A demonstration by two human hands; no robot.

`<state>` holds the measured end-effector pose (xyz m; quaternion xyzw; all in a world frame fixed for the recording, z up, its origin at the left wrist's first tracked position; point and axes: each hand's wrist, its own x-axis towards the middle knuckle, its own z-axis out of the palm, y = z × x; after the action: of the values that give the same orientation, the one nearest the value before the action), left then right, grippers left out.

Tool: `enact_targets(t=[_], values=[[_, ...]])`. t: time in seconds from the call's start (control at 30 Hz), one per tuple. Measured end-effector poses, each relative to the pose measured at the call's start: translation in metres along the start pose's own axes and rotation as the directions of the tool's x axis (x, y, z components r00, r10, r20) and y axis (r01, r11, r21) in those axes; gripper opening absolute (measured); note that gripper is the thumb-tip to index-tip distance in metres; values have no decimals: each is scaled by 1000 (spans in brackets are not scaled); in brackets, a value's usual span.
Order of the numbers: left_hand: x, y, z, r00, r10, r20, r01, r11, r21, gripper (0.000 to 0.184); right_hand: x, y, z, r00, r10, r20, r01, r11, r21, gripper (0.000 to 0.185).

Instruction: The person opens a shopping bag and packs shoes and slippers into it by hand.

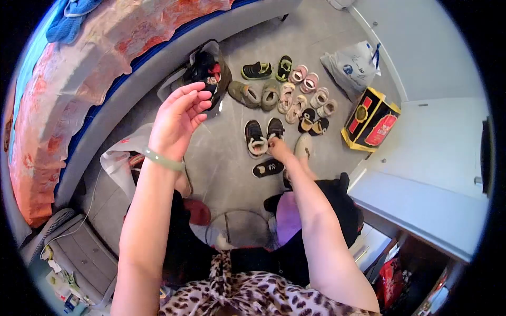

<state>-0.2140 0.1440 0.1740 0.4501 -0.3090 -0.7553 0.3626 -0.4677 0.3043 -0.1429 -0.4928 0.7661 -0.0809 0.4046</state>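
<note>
My left hand [180, 117], with a pale green bangle [164, 160] at its wrist, is raised in the air, fingers loosely curled and apart, holding nothing. Low by the floor, my right hand [276, 147] grips the heel opening of a black sneaker [274, 126] with a pale lining. Its mate, another black sneaker [254, 134], stands just to the left. A single black shoe [268, 168] with a white mark lies nearer to me. Past them stand olive shoes [246, 94], pink shoes [310, 82], beige shoes [286, 97] and black-and-tan shoes [307, 120] in pairs.
An open bag [224, 79] with dark things in it leans by the bed [158, 68]. On the right are a white plastic bag [350, 68], a black, red and gold box [369, 121] and a white cabinet [437, 174]. A grey padded seat [81, 253] is at lower left.
</note>
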Motion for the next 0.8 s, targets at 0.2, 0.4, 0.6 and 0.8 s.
enact_targets(t=[0.2,0.4,0.6,0.8], values=[[26,19,-9,991,108,-74,-121,974,-194,25,105,-55,-36,996,-7,-87,0,996,-85,61],[29,18,-26,989,22,-143,-56,970,-236,25,157,-88,-37,972,223,78,-200,952,-231,61],[31,18,-32,990,5,-140,-38,971,-235,25,171,-78,-34,984,174,43,-158,956,-249,54],[31,15,-22,998,14,-65,-33,956,-292,26,117,-69,-89,995,102,20,-104,959,264,41]])
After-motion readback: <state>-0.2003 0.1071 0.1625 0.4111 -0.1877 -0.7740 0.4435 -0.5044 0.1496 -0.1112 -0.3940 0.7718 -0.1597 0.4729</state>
